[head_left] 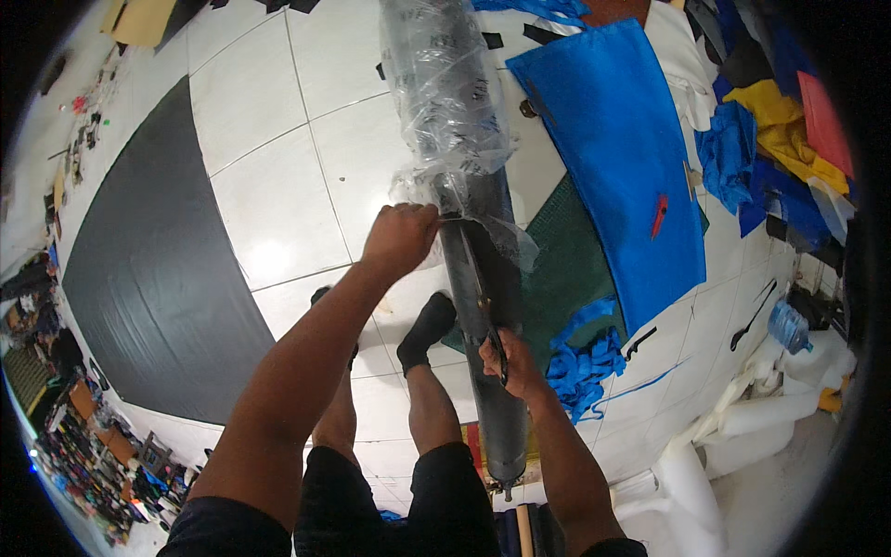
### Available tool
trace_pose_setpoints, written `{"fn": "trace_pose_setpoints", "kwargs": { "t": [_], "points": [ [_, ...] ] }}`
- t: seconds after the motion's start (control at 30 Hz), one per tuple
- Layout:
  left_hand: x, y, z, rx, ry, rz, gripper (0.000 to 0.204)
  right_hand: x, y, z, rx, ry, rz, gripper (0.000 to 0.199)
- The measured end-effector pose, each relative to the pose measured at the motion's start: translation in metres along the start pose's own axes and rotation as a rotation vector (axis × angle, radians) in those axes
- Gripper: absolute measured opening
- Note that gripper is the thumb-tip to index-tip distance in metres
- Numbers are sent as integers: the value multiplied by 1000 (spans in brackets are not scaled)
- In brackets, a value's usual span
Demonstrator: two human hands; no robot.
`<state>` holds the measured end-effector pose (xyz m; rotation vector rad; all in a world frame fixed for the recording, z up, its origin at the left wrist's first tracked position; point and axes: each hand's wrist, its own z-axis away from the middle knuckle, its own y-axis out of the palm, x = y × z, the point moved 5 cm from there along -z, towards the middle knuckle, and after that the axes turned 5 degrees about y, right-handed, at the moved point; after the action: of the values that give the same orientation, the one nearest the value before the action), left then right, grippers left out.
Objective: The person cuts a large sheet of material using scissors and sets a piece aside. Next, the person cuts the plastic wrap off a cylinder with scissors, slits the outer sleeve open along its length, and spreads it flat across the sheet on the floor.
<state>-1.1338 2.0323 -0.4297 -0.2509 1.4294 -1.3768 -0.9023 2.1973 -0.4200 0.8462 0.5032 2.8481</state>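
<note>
A long roll (499, 418) lies on a white tiled floor (264, 213), its long axis running away from the person, from beside the right leg up past the top edge of the view. It leans slightly leftward toward the far end. Clear wrap (445, 93) covers the far part and ends in a loose, crumpled edge partway along.

The left hand (404, 239) is nearer to that edge: it reaches in from the roll's left side, fingers closed on the gathered wrap. The right hand (516, 364) is lower, at the roll's right side, clamped around the handles of a pair of scissors (484, 308). The blades lie almost in line with the roll and point away from the person, up toward the wrap's edge, their tips close to the left hand's fingers. Whether any wrap sits between the blades is too hard to tell.

The roll is dark grey and smooth, with a dull sheen; a narrow fitting sticks out of its near end. The wrap is see-through, wrinkled and shiny, with dark marks on it and a thin flap hanging to the right.

Right of the roll are a dark green mat (575, 246), a blue sheet (608, 139) overlapping it, and tangled blue strips (589, 362). A broad grey sheet (167, 269) lies far left.
</note>
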Motion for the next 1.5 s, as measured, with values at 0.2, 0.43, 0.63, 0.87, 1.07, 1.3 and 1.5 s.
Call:
{"fn": "trace_pose_setpoints", "kwargs": {
  "t": [0.2, 0.43, 0.63, 0.87, 1.07, 1.3, 1.5],
  "points": [
    [1, 1, 13, -203, 3, 158, 19, 13, 16, -18, -80, 6, 151, 22],
    [1, 9, 19, -268, -49, 228, 14, 14, 16, -42, -192, 3, -23, 29],
    [8, 8, 26, -309, -97, 233, 16, 13, 16, -50, -262, 35, 11, 26],
    [12, 9, 30, -364, -103, 280, 17, 42, 22, -66, -322, -34, 136, 29],
    [26, 10, 41, -363, -246, 325, 20, 93, 35, -84, -362, -109, 361, 38],
    [50, 15, 37, -333, -440, 371, 20, 95, 32, -83, -342, -127, 395, 37],
    [39, -40, -5, -499, -225, 268, 62, 56, 23, -22, -417, -132, 726, 25]
  ]
}}
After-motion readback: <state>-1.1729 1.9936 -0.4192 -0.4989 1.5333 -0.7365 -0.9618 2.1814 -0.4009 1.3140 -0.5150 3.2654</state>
